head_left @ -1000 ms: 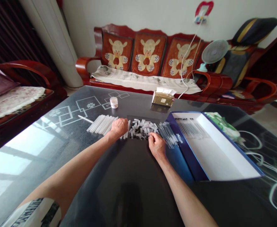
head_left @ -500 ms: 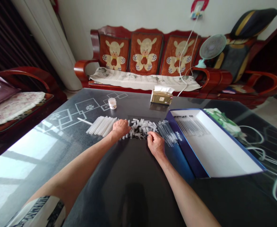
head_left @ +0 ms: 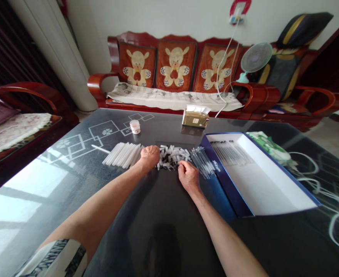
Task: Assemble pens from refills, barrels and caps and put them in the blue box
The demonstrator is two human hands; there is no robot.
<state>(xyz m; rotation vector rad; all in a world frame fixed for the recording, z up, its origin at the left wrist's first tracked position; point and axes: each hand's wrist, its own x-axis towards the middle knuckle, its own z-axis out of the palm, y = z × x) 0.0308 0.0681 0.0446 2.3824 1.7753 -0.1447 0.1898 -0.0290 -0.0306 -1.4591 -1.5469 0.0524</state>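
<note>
On the dark table, my left hand is closed with its fingers curled down, at the left edge of a loose pile of small white and black pieces that look like pen caps. Whatever it may hold is hidden beneath it. My right hand is closed at the pile's right front edge, thumb and forefinger together; I cannot make out anything between them. Left of the left hand lies a row of white pen barrels. Beside the right hand, thin clear pen refills lie against the box.
A blue open box with a white inside holds more refills. Behind the pile stand a small round tub and a tissue box. A green-white bag and white cables lie at the right.
My left hand has shifted a little to the right, towards the pile of small pieces. The right hand stays about where it was. The whole view has moved slightly.
</note>
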